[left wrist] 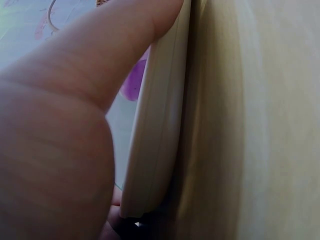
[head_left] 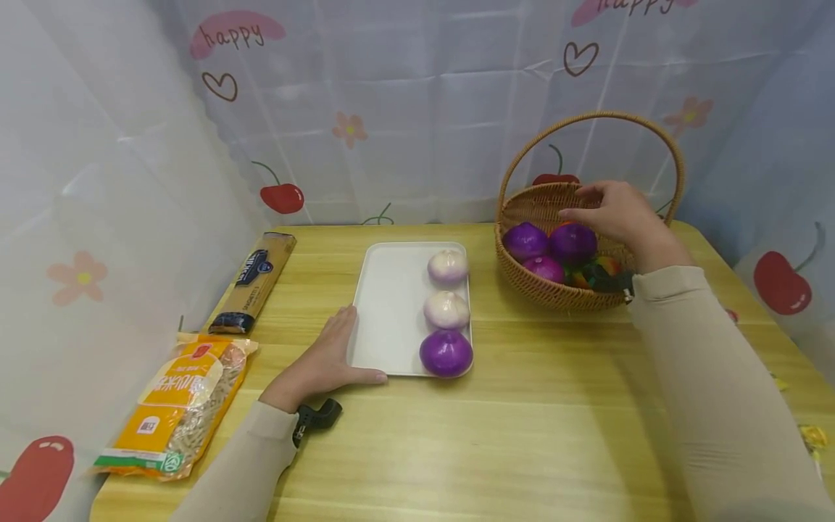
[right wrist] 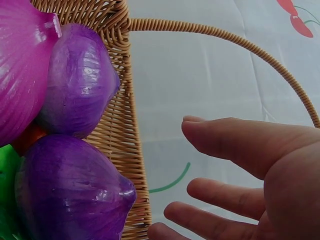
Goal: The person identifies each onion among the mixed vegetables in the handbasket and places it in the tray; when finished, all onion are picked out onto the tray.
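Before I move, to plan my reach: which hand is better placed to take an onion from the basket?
Probably the right hand: it hangs empty over the onions in the basket; the left hand touches the tray.

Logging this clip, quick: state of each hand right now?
Left hand: open, touching the tray at its near left corner.
Right hand: open, holding nothing, over the basket.

Head view looks forward and down; close wrist views share its tray (head_left: 391, 304) (left) and basket (head_left: 548, 292) (right).
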{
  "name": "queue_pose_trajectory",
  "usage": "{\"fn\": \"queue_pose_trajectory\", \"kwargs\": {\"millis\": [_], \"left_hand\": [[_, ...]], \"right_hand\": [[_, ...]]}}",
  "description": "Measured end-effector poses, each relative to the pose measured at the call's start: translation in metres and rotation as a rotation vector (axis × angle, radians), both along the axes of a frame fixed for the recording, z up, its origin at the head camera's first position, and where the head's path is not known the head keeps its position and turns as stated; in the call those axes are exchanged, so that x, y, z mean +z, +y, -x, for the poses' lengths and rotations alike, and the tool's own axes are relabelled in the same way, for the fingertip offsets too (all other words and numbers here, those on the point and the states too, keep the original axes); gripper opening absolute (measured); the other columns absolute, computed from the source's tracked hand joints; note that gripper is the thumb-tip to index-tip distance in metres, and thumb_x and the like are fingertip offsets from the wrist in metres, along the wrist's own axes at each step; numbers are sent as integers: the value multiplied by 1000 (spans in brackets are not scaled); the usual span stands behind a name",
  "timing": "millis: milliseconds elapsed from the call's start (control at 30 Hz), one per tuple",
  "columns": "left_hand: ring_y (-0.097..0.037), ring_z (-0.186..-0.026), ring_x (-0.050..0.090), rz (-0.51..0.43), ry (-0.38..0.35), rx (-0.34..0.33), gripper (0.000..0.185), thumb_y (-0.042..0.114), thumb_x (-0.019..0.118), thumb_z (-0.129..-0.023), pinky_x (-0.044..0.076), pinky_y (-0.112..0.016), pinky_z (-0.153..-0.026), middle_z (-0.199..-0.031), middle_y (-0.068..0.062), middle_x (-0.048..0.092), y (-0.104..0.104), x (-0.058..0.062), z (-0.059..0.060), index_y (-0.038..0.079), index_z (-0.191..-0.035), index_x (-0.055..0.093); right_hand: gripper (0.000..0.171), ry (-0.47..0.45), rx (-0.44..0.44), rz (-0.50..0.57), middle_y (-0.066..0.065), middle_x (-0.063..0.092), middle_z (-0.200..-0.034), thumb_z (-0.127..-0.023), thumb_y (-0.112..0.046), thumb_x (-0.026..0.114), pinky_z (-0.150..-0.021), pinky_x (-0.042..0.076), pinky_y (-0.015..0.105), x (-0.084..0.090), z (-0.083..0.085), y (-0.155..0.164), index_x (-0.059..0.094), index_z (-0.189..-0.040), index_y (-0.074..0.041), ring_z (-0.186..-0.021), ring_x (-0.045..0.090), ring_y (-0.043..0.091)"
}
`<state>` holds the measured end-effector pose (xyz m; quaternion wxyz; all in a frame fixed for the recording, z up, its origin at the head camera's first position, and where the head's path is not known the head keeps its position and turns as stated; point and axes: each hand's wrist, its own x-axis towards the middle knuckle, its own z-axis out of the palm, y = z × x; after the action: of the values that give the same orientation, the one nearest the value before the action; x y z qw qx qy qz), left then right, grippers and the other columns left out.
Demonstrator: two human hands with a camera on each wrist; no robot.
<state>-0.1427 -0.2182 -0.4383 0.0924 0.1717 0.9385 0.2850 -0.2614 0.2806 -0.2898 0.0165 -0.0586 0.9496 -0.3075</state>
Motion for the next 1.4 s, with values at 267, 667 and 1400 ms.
{"fn": "queue_pose_trajectory", "kwargs": {"millis": [267,667,1400], "left_hand": [[-40,-158,0,4,4,-6,147,75,84,-72,5,-55,-125,-172,-25,4,0,0,1,-6,-166,6],[-41,-158,1,10,12,-4,148,77,83,-71,7,-56,-125,-172,-26,5,-1,0,0,-6,-166,6],[-41,-158,1,12,9,-5,147,76,84,-71,6,-55,-125,-172,-25,5,0,-1,0,-7,-165,6]], "right_hand": [[84,-29,7,-26,37,42,-151,-101,-52,68,-106,37,71,-1,2,1,43,-155,7,-133,42,55],[89,-44,32,-55,38,42,-151,-98,-57,69,-107,37,71,-3,5,2,44,-154,8,-133,42,55],[78,-126,73,-42,36,44,-149,-98,-44,76,-107,39,70,-11,6,1,48,-148,10,-132,44,54]]}}
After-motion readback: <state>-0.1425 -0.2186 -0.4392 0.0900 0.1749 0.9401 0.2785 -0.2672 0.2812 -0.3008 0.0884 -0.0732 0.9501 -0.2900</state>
